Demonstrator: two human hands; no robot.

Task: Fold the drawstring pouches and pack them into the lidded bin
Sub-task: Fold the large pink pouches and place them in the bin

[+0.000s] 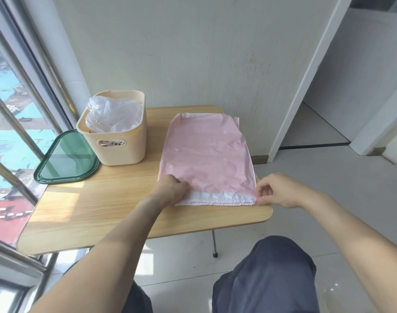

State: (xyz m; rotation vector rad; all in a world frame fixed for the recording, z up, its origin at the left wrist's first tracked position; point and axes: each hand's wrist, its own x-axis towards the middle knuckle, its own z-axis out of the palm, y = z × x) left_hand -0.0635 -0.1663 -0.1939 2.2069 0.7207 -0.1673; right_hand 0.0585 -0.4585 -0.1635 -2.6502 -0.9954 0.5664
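Pale walls and a window frame close in a small wooden table (84, 213), and everything else is placed here relative to the beige bin (116, 141) standing near its far left corner. Lying flat just right of the bin is a pink drawstring pouch (206, 152), its white gathered hem on the edge nearest the person. Leaning against the bin's left side, partly off the table, is the green lid (66, 157), so the bin stands open; crumpled white pouches (112, 116) already sit inside it.

At the hem's corner nearer the bin, the left hand (172, 188) rests with fingers curled down onto the fabric, seemingly gripping it, though the fingertips are hidden. At the corner farther from the bin, the right hand (276, 190) pinches the hem between thumb and fingertips.

By its creases and sheen, the pouch looks thin, light and limp, probably slippery on the smooth wood. It will likely sag unless held at both corners, so those hem corners seem the sensible hold for lifting the edge over into a fold.
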